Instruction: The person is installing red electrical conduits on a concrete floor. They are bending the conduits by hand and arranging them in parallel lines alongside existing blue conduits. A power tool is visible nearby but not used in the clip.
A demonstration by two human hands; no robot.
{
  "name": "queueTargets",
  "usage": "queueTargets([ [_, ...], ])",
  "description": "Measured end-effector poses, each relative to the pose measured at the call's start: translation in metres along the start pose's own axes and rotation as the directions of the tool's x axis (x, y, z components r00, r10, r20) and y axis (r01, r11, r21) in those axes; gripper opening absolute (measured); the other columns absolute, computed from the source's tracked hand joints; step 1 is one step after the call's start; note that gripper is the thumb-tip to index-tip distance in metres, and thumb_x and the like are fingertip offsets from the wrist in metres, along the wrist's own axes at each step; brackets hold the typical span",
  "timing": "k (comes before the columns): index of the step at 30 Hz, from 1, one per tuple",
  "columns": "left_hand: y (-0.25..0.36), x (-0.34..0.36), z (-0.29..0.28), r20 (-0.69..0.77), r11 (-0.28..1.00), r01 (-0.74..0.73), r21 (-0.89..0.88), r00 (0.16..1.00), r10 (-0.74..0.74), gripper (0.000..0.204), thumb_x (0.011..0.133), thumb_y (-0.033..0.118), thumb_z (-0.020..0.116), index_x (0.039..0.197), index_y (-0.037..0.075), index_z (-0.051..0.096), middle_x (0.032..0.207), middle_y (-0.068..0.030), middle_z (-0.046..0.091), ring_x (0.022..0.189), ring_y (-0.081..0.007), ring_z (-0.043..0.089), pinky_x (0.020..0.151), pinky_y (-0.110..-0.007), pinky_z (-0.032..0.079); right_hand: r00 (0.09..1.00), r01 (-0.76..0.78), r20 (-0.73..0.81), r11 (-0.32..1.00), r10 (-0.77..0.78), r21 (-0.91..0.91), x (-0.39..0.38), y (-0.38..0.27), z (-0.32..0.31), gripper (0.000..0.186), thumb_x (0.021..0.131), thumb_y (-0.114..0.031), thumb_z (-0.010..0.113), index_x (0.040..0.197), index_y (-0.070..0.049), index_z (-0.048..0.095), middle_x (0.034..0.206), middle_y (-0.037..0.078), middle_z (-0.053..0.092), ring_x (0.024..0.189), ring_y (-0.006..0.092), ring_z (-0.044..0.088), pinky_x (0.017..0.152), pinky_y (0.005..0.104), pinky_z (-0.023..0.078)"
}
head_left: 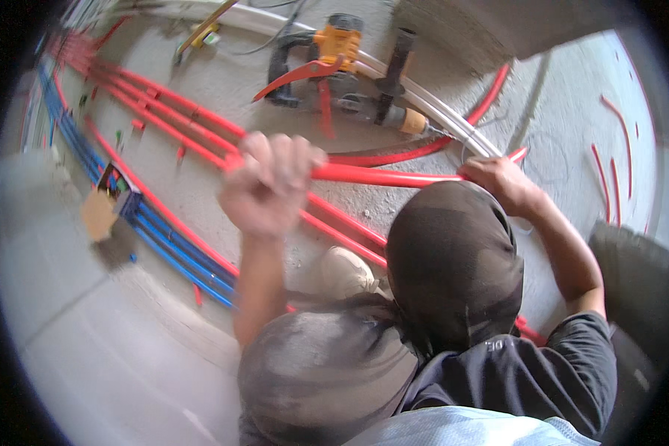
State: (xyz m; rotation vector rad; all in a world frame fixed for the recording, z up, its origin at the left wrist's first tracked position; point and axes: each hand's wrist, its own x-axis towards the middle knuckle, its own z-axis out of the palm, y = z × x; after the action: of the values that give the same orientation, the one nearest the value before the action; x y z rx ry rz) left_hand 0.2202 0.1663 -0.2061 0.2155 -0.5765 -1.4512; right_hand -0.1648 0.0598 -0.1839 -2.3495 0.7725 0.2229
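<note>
My left hand is closed round a red plastic conduit pipe and is slightly blurred. My right hand grips the same pipe near its right end, and a short red tip shows past the fingers. Between the two hands the pipe runs almost level, against the front of my right knee in dark patterned trousers. Both knees are bent in a squat. Beyond the pipe, a yellow and black rotary hammer drill lies on the floor. A red curved tool, its kind unclear, rests against the drill.
Parallel red conduits cross the concrete floor, with blue pipes along the left wall. An opened box of small parts sits by the blue pipes. White pipes run behind the drill. Cut red pieces lie at the right.
</note>
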Motion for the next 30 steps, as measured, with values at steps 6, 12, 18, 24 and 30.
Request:
queueTargets([
  [6,0.038,0.009,-0.096,-0.679,1.0,0.01,0.03,0.734,0.013,0.02,0.108,0.02,0.063,0.108,0.0,0.062,0.093,-0.0118,0.065,0.096,-0.0315,0.067,0.103,-0.054,0.053,0.976,-0.024,-0.216,0.999,0.013,-0.047,0.076,-0.009,0.101,0.034,0.098,-0.039,0.072,0.107,-0.008,0.064,0.094,0.013,0.07,0.091,0.0337,0.074,0.076,0.0477,0.057],
  [12,0.033,-0.015,-0.167,-0.734,0.918,0.37,0.144,0.662,-0.151,0.017,0.113,0.012,0.052,0.111,-0.003,0.056,0.1,-0.0239,0.071,0.098,-0.042,0.072,0.099,-0.062,0.06,0.977,0.104,-0.192,0.994,-0.096,0.031,0.149,-0.037,0.13,0.039,0.102,-0.031,0.07,0.131,-0.006,0.063,0.115,0.021,0.072,0.104,0.0443,0.071,0.085,0.0533,0.056],
  [18,0.111,0.012,-0.23,-0.861,0.736,0.522,0.431,0.482,0.162,0.028,0.111,0.014,0.058,0.123,-0.011,0.054,0.106,-0.0244,0.069,0.098,-0.0389,0.072,0.091,-0.06,0.064,0.979,0.175,-0.135,0.966,-0.15,0.193,0.158,0.016,0.147,0.042,0.103,-0.025,0.068,0.138,-0.004,0.061,0.119,0.024,0.07,0.108,0.0471,0.069,0.088,0.0536,0.055],
  [24,0.108,0.022,-0.261,-0.838,0.533,0.648,0.545,0.405,0.365,0.034,0.1,0.008,0.071,0.128,-0.004,0.056,0.111,-0.0163,0.071,0.098,-0.0312,0.074,0.086,-0.058,0.064,0.981,0.143,-0.151,0.981,-0.123,0.13,0.191,0.022,0.16,0.036,0.102,-0.022,0.069,0.133,-0.004,0.066,0.117,0.023,0.069,0.104,0.0464,0.069,0.089,0.0519,0.056],
  [30,0.094,0.01,-0.266,-0.734,0.452,0.595,0.665,0.407,0.543,0.049,0.093,0.007,0.077,0.136,-0.006,0.058,0.115,-0.0144,0.072,0.101,-0.0271,0.074,0.084,-0.056,0.065,0.958,0.218,-0.22,0.964,-0.182,0.151,0.181,0.018,0.164,0.036,0.099,-0.022,0.072,0.13,-0.003,0.069,0.111,0.02,0.07,0.101,0.0436,0.071,0.086,0.0496,0.057],
])
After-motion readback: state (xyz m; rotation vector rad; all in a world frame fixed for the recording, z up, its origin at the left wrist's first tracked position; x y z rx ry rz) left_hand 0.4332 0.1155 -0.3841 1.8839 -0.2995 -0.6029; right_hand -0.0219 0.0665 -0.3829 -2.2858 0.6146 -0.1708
